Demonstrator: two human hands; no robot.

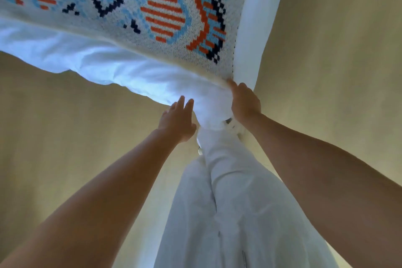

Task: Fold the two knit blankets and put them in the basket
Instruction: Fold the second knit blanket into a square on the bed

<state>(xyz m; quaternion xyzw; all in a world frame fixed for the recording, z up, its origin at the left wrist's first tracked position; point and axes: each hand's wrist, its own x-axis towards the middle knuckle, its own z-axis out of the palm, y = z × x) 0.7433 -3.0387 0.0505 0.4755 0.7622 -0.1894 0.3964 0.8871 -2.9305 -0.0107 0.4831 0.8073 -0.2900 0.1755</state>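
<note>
The patterned knit blanket [121, 0] lay spread flat on a bed w/ white bedding [91, 59], filling the top left of the view; its orange, navy and light-blue motifs ran off the upper edge, so the full size was not to judge. It was probably laid out like this to give a flat surface for folding.

Moving right, the left hand [177, 121] was held over the white bedding near the bed corner, fingers spread wide and gripping nothing; I think it was reaching toward the blanket corner to help.

Next, the right hand [244, 102] was at the blanket's near corner, fingers curled down onto the fabric edge. It seemed closed on the corner of the blanket, but the fingertips were hidden in the cloth, so a small part of the white bedding was maybe pinched too. A corner grip is the natural start for the first fold.

Below were the person's white trousers [235, 202] and a beige floor [337, 72].

The second blanket and the basket were not in view. Folding had apparently not begun yet.
</note>
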